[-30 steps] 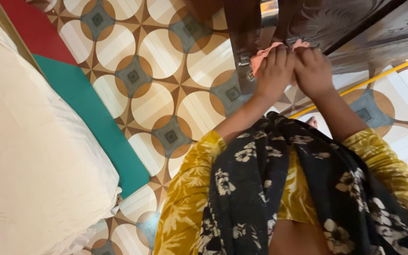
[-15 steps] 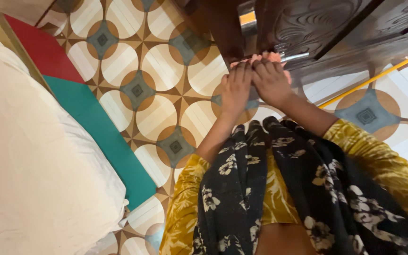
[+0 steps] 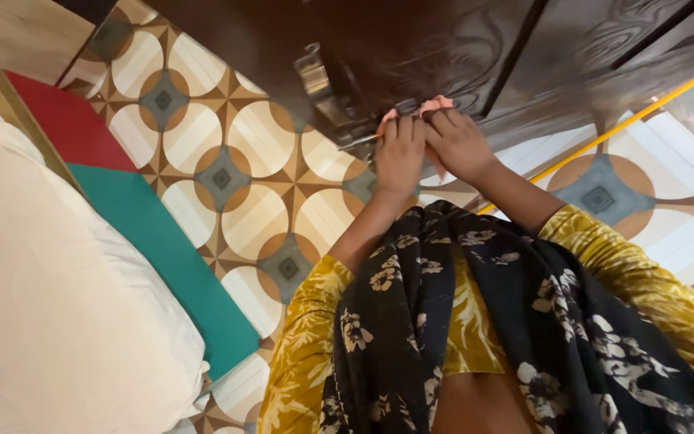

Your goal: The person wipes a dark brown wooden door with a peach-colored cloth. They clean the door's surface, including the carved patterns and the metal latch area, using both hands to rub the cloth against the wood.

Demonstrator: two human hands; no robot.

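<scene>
both hands press a pink cloth (image 3: 431, 107) against the dark carved door (image 3: 443, 48), right at the metal handle (image 3: 361, 141). the left hand (image 3: 399, 153) has its fingers curled down over the cloth beside the handle's lever, and the right hand (image 3: 459, 145) is closed on the cloth's other end, touching the left. the lever's long axis runs out leftward from under the left hand, so that hand is the nearer one (most of the cloth is hidden beneath the fingers). the lock plate (image 3: 315, 76) sits just up-left of them. below lie the patterned floor (image 3: 234, 185), a teal mat (image 3: 170, 249) and a white bed (image 3: 50, 321); a yellow pole (image 3: 628, 120) leans to the right.
</scene>
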